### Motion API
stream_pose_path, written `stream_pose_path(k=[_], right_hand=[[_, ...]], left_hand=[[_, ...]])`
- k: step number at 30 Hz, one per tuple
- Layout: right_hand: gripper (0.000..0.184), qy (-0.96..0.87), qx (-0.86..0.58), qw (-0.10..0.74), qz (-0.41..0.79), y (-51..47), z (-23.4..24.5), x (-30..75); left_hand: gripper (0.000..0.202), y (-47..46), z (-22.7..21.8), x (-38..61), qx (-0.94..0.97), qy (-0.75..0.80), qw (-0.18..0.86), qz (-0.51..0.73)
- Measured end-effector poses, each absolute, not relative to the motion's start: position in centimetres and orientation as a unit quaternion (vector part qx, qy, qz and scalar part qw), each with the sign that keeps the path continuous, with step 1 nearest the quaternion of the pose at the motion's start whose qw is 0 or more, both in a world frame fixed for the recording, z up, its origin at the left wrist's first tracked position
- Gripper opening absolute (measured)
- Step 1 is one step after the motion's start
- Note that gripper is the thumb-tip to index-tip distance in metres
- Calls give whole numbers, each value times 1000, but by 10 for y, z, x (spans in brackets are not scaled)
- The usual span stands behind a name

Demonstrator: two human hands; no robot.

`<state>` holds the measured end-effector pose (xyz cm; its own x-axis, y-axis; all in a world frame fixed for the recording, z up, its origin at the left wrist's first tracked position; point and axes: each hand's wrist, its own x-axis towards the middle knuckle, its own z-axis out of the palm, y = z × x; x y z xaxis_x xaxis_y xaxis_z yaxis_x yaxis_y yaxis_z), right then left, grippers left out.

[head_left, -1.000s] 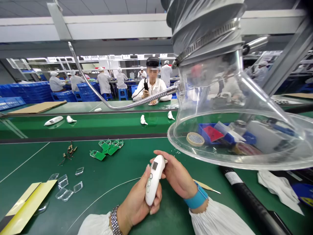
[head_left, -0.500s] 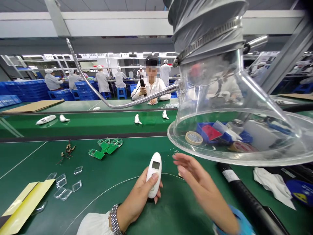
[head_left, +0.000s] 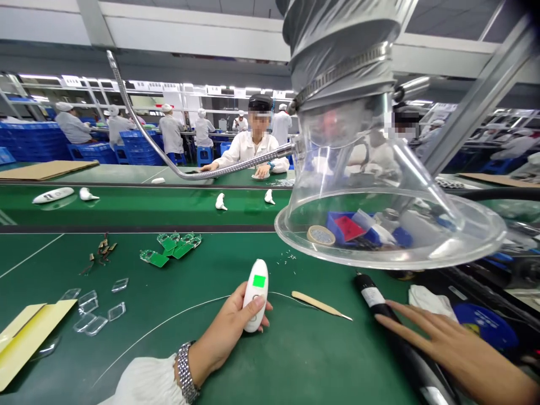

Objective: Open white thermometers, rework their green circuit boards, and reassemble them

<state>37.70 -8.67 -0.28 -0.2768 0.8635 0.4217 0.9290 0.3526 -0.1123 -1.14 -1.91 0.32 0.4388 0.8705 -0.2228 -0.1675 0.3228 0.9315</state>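
Observation:
My left hand [head_left: 230, 332] grips a white handheld thermometer-like device [head_left: 255, 293] above the green mat, thumb on its button; its small screen glows green. My right hand [head_left: 447, 344] stretches out to the right with fingers spread, fingertips over a black cylindrical tool [head_left: 392, 332] lying on the mat. A thin beige stick [head_left: 320, 305] lies between the two hands.
A clear funnel hood [head_left: 388, 225] on a duct hangs at the right. Green circuit boards [head_left: 171, 247], clear plastic lenses [head_left: 95, 306], a yellow card [head_left: 29, 340] and a white cloth [head_left: 430, 301] lie around. White housings ride the conveyor [head_left: 126, 205]. A person sits opposite.
My right hand let go of the white device and swung right to the black tool. The device's screen turned from grey to lit green. The view shifted slightly.

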Motion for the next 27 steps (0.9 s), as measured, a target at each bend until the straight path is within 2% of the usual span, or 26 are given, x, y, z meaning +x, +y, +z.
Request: stream_pose_path(k=[2, 3, 5, 8, 9, 11, 13, 16, 18, 20, 24, 27], right_hand=[[54, -881, -451, 80, -120, -82, -4, 373], [57, -902, -406, 46, -136, -80, -4, 371], [58, -908, -386, 65, -149, -79, -4, 365], [48, -864, -454, 190, -104, -87, 1, 350], [42, -825, -494, 263, -84, -91, 5, 342], [39, -691, -555, 462, -28, -98, 18, 320], [42, -507, -532, 676, 54, -99, 38, 293], [30, -364, -427, 818, 124, -84, 65, 253], [22, -309, -363, 860, 184, -66, 74, 232], [21, -303, -330, 865, 225, -46, 72, 215], [27, -338, -332, 839, 269, -6, 52, 189], [32, -355, -337, 821, 294, 19, 36, 178]], left_hand=[[40, -19, 2, -11, 452, 396, 709, 369], [40, -20, 1, -10, 450, 404, 704, 372], [40, -20, 1, -9, 449, 421, 692, 377], [40, -20, 2, -6, 452, 431, 683, 379], [40, -19, 3, -5, 452, 432, 682, 380], [42, -17, 5, 1, 441, 437, 686, 380], [41, -13, 7, 8, 409, 435, 702, 388], [27, -8, 7, 17, 333, 390, 742, 433], [16, -5, 5, 18, 294, 361, 748, 474], [11, -3, 2, 15, 270, 357, 739, 504], [24, 0, -2, 7, 208, 355, 753, 513], [26, 0, -4, 7, 184, 351, 774, 494]])
